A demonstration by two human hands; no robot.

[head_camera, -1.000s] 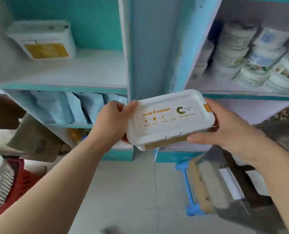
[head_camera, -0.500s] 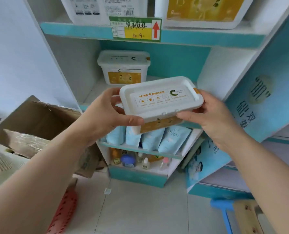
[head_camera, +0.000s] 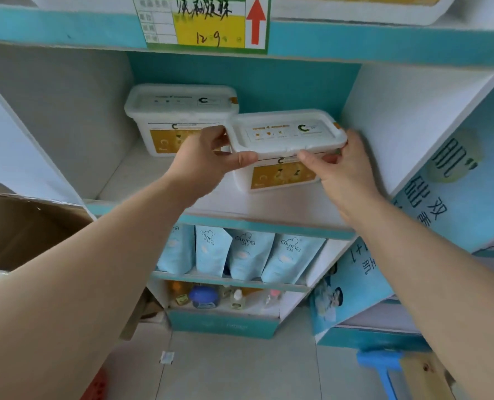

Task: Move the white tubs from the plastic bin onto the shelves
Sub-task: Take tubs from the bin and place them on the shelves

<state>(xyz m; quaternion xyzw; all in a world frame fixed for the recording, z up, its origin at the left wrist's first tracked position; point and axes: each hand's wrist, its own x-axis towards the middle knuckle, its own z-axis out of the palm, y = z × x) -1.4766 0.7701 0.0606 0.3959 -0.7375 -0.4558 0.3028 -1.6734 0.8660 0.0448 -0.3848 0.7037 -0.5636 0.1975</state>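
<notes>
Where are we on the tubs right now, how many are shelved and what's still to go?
One white tub already sits at the back left of the middle shelf. A second tub is in hand: the left hand and right hand grip its lid rim, its base at or just above the shelf, not released. The plastic bin is out of view, so the remaining count can't be told.

Two white tubs with yellow front labels stand upright on the shelf (head_camera: 182, 194): one tub (head_camera: 179, 119) at the back left, the other tub (head_camera: 286, 151) just beside it, nearer the front.
</notes>
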